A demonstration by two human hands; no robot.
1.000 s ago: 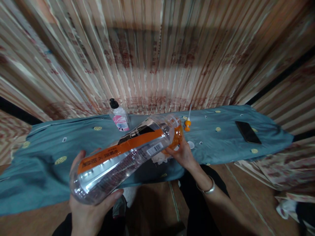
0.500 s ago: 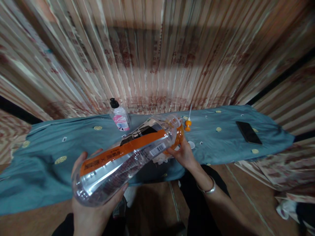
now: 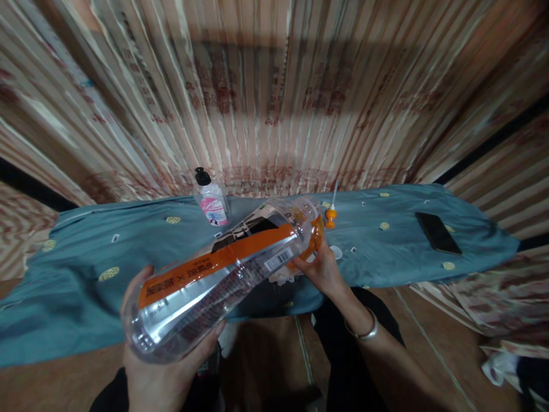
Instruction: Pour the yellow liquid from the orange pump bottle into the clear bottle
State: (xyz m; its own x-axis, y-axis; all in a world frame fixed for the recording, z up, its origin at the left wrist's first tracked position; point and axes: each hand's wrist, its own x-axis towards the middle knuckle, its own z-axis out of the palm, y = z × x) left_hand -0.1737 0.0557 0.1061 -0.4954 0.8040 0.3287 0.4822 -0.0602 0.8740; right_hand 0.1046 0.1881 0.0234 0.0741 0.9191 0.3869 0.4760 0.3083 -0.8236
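Observation:
My left hand [image 3: 160,372] is wrapped round the base of a large clear plastic bottle [image 3: 223,280] with an orange and silver label. The bottle is tilted, its open neck pointing up and to the right. Behind that neck, my right hand [image 3: 321,266] grips an orange see-through bottle [image 3: 316,234], mostly hidden by the clear one. Whether the two mouths touch I cannot tell. An orange pump top [image 3: 330,217] with a thin white tube stands just beyond, and a small white disc [image 3: 335,252] lies beside my right hand.
A clear bottle with a black cap and pink label [image 3: 212,203] stands at the back left of the teal cloth [image 3: 141,240]. On the right lies a black phone [image 3: 438,233]. A striped curtain [image 3: 257,114] hangs right behind the cloth-covered surface.
Both hands keep their hold, and the two bottles stay almost in the same pose. The view has shifted slightly, so the things on the cloth appear a little further right.

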